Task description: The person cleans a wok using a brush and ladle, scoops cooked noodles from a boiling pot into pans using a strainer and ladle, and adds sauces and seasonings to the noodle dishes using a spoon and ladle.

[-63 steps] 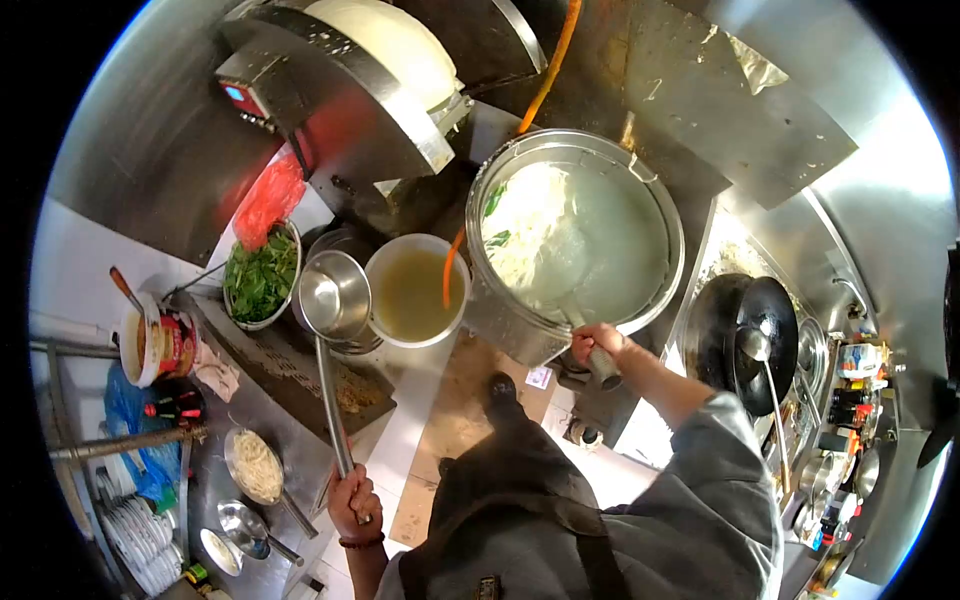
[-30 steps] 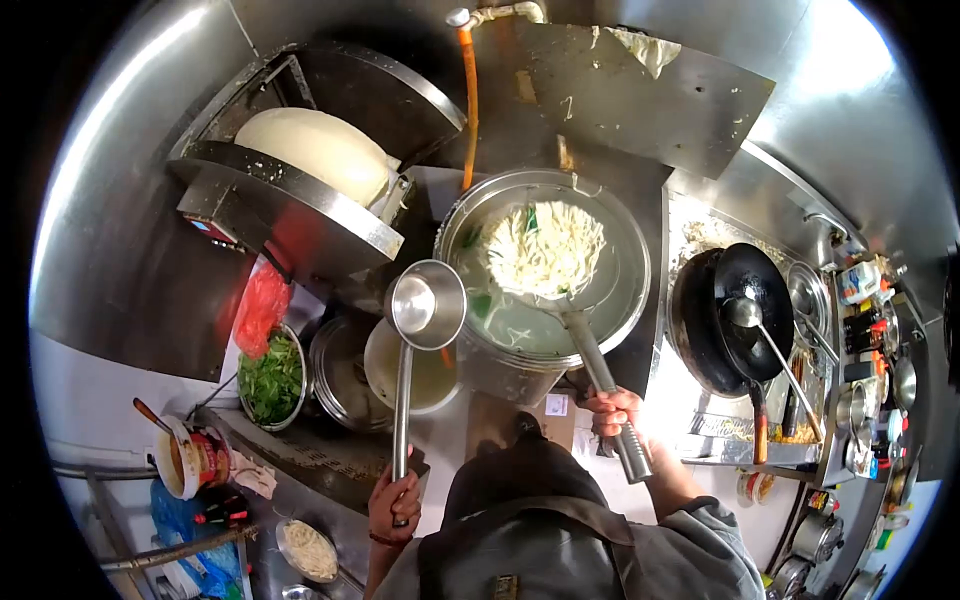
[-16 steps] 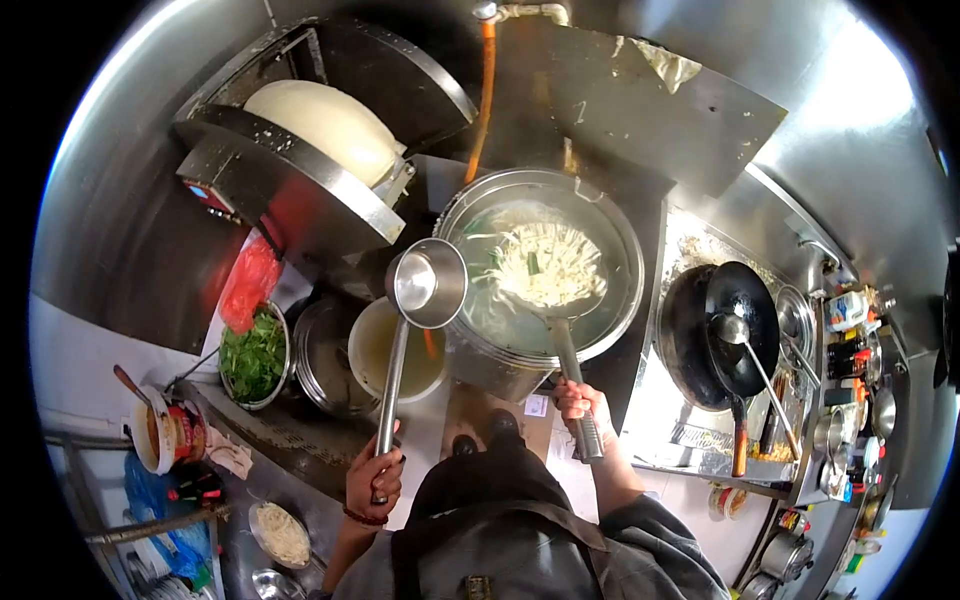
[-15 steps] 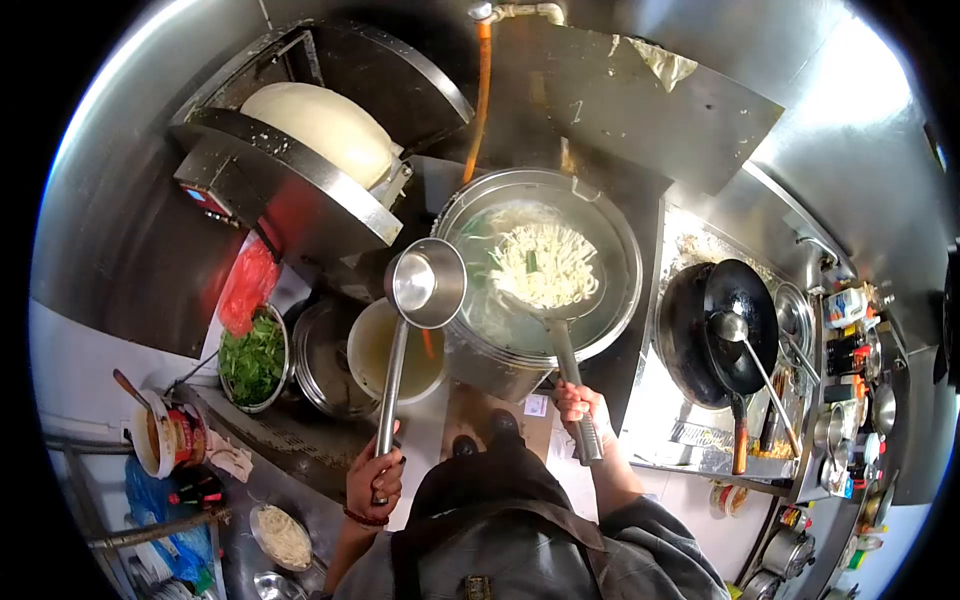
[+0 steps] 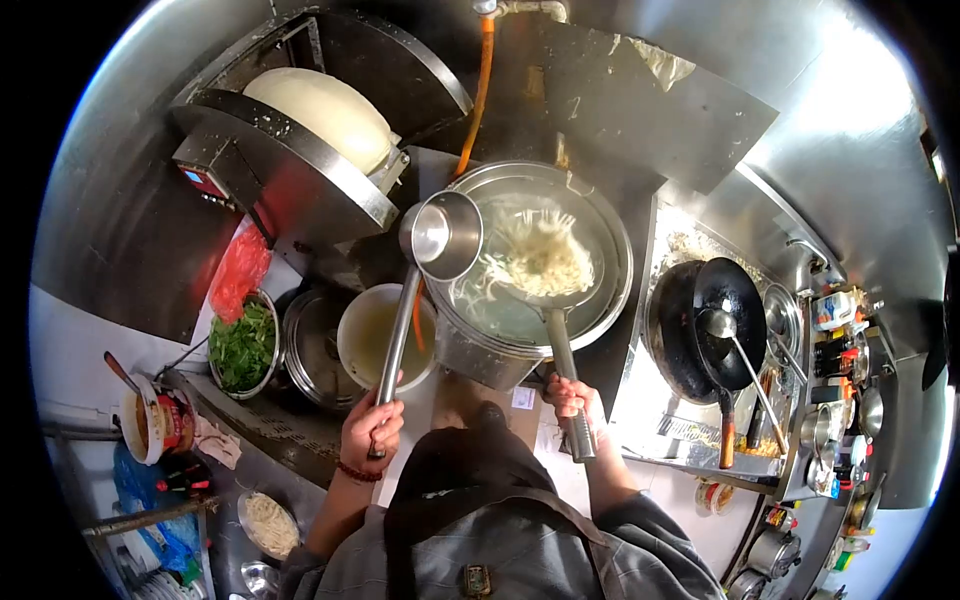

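Note:
My left hand (image 5: 372, 436) is closed around the handle of a deep steel ladle (image 5: 442, 236), whose bowl overlaps the left rim of a large round pot (image 5: 612, 215). Fingers wrapped, my right hand (image 5: 576, 401) grips the thick metal handle of a strainer (image 5: 560, 345). Pale noodles (image 5: 543, 255), partly blurred, lie in the strainer inside the pot of cloudy water. Below the ladle is a white bucket (image 5: 388, 380) of yellowish liquid, an orange hose end over it.
Leafy greens (image 5: 243, 348) fill a bowl at left, under a red plastic bag (image 5: 240, 272). A machine holding white dough (image 5: 320, 115) stands at upper left. Right are a black wok (image 5: 730, 300) and a ladle. A noodle-filled strainer (image 5: 268, 524) lies at lower left.
The noodles, earlier spread in the pot, have gathered in the strainer and now look looser and blurred. The ladle has moved up and right over the pot's rim. The view has shifted.

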`<state>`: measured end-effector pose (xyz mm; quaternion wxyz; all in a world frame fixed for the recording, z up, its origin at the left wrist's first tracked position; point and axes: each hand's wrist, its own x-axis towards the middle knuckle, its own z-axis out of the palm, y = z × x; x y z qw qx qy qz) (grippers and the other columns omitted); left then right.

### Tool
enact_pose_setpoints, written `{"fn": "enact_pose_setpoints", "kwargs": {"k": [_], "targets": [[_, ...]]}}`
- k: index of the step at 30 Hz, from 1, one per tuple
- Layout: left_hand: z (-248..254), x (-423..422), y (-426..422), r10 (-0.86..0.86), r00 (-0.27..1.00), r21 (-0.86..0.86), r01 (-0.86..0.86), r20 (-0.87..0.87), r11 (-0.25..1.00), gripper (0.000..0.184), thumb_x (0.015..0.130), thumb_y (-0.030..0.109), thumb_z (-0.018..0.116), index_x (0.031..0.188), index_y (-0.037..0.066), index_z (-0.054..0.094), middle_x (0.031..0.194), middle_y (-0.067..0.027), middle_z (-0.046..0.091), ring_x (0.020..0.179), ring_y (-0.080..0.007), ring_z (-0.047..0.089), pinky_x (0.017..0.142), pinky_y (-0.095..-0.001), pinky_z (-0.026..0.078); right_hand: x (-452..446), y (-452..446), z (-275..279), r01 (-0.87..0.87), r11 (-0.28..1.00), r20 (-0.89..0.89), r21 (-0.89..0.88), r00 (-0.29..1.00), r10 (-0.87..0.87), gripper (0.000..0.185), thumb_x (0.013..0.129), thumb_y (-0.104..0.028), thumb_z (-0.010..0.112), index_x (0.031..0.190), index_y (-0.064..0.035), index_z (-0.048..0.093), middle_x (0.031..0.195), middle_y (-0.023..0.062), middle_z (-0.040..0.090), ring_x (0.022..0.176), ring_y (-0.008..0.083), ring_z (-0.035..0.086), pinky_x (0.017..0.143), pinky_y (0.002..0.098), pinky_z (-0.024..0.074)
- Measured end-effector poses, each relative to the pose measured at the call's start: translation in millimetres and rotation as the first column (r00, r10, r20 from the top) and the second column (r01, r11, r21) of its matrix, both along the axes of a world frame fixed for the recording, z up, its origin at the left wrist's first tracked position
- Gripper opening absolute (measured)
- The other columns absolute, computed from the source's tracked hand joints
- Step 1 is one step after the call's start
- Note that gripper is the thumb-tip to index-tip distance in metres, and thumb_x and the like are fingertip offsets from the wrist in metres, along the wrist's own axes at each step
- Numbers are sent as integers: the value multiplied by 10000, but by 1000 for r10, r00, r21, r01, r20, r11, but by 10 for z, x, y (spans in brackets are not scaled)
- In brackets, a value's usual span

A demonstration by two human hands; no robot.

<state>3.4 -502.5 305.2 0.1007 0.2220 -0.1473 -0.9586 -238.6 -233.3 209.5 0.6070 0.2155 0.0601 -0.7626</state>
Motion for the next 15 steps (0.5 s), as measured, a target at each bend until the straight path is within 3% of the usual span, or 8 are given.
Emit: {"fn": "enact_pose_setpoints", "kwargs": {"k": [1, 2, 4, 6, 7, 10, 14, 15], "targets": [[56, -74, -11, -23, 1000, -45, 23, -8, 999, 465, 873, -26, 375, 1334, 27, 350, 753, -27, 432, 455, -21, 358, 350, -154, 281, -12, -16, 84, 66, 991, 102, -112, 993, -55, 105, 881, -67, 492, 949, 11, 477, 661, -2, 404, 482, 44, 352, 424, 197, 326], [92, -132, -16, -45, 999, -87, 44, -9, 995, 469, 877, -23, 374, 1342, 35, 345, 749, -26, 432, 455, -21, 361, 349, -156, 276, -4, 26, 70, 59, 993, 103, -106, 994, -48, 105, 881, -67, 492, 949, 11, 477, 661, -2, 404, 482, 44, 352, 424, 197, 326], [124, -257, -68, -54, 998, -108, 53, -11, 993, 412, 877, -7, 415, 1284, 51, 397, 741, -20, 434, 450, -25, 361, 350, -163, 270, 62, 100, 25, 59, 992, 40, -111, 998, -54, 143, 878, -55, 488, 997, 23, 484, 698, 4, 421, 484, 47, 361, 434, 196, 332], [146, -384, -101, -14, 993, -243, 43, 121, 969, 433, 888, 6, 426, 1314, 50, 363, 710, -6, 420, 440, -23, 355, 342, -163, 301, 42, 237, 55, 38, 988, -28, -152, 999, -43, 203, 880, -61, 468, 1061, 32, 461, 733, 17, 434, 463, 45, 388, 418, 209, 344], [152, -454, -116, -11, 993, -233, 38, 116, 972, 433, 888, 6, 426, 1314, 50, 363, 710, -6, 420, 440, -23, 355, 342, -163, 301, 27, 288, 225, 19, 989, -68, -149, 997, -29, 207, 883, -64, 470, 1069, 23, 448, 721, 11, 421, 465, 45, 388, 413, 208, 342], [202, -687, -151, 6, 995, -401, 36, 102, 915, 251, 858, 6, 505, 1093, 76, 450, 705, 6, 439, 453, -36, 375, 348, -175, 287, -46, 501, 792, -28, 992, -143, -126, 990, 9, 252, 877, -52, 489, 1098, 2, 382, 716, 9, 393, 464, 46, 396, 383, 197, 324], [56, -968, -207, 70, 992, -469, -10, 109, 883, 216, 827, -7, 545, 1012, 71, 467, 640, 15, 439, 450, -62, 440, 368, -212, 343, -82, 673, 1597, 9, 990, -207, -137, 978, -37, 351, 837, -8, 505, 1126, 35, 308, 746, 59, 445, 475, 69, 455, 376, 217, 372], [3, -1038, -217, 73, 992, -481, -16, 101, 876, 199, 826, -9, 546, 992, 69, 468, 649, 4, 457, 450, -63, 451, 367, -219, 350, -107, 690, 1793, 0, 991, -187, -131, 982, -24, 320, 843, 1, 493, 1119, -1, 330, 688, 31, 407, 451, 52, 424, 368, 222, 339]]}}
